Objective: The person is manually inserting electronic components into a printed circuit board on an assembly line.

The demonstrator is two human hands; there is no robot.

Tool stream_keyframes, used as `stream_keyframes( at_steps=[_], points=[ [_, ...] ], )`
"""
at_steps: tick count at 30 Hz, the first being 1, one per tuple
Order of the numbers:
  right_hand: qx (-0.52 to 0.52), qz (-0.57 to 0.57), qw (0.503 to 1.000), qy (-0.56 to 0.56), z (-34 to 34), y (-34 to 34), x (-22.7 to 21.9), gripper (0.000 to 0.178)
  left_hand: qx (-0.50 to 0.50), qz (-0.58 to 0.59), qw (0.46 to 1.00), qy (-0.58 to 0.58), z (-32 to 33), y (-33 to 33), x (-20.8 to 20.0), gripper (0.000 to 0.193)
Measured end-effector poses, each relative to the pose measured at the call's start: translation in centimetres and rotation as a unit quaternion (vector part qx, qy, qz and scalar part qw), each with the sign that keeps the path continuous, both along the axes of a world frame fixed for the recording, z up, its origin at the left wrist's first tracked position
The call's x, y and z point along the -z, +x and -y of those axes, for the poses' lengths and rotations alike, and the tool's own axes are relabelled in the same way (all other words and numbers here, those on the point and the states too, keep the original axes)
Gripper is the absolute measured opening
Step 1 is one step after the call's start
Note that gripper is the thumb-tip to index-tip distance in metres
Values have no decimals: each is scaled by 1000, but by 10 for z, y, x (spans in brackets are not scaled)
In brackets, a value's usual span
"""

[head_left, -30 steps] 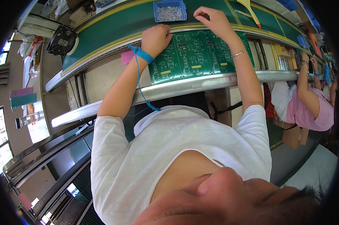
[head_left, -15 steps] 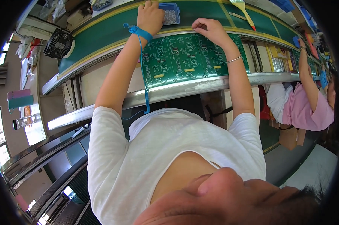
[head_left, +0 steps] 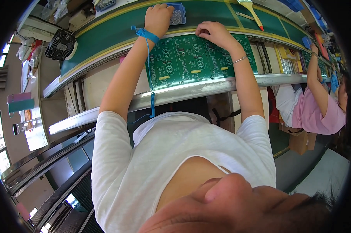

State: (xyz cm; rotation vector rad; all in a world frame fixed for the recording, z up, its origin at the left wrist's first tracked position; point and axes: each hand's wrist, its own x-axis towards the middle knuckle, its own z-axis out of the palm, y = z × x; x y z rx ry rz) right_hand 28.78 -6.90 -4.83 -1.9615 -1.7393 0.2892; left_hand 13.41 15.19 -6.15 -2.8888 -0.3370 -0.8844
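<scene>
A green circuit board panel (head_left: 185, 58) lies across the metal rails before me, with display footprints and a few yellow components on it. At its far edge my right hand (head_left: 215, 34) is pinched closed, fingertips low over the board; whatever they hold is too small to make out. My left hand (head_left: 158, 20) is at the left side of a blue bin (head_left: 184, 15) full of small clear parts. Its fingers are curled closed, the tips partly hidden at the bin. A blue wrist strap (head_left: 147, 35) with a coiled cord circles my left wrist.
Beyond the board runs a green belt (head_left: 105, 42) with yellow edges. A brush (head_left: 253, 14) lies on it at far right, and a black fan (head_left: 61, 45) stands at left. A co-worker in a pink top (head_left: 314, 110) works farther right along the metal rail (head_left: 144, 101).
My right hand has shifted slightly left and nearer along the board's far edge, its fingers drawn closer together. My left hand has pulled slightly nearer and right beside the bin.
</scene>
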Motion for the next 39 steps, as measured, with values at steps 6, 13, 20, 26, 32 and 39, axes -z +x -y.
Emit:
stream_keyframes(
  at_steps=[6,13,20,26,32,39],
  points=[
    [-9,10,1000,-6,1,-3,-2,8,27,50,998,-20,2,1,-1,8],
    [5,21,1000,-9,2,-3,-3,8,54,92,980,-167,12,-3,-6,8],
    [-9,22,1000,-10,0,-5,-4,6,68,59,973,-211,12,-16,-22,11],
    [-10,44,999,-4,0,-8,-5,7,141,15,798,-585,14,-70,-27,13],
    [9,25,1000,-17,-2,-13,-8,8,133,-10,671,-729,9,-115,-10,14],
    [26,-58,998,-1,-4,-15,-7,14,136,-17,668,-732,3,-121,-2,15]
  ],
)
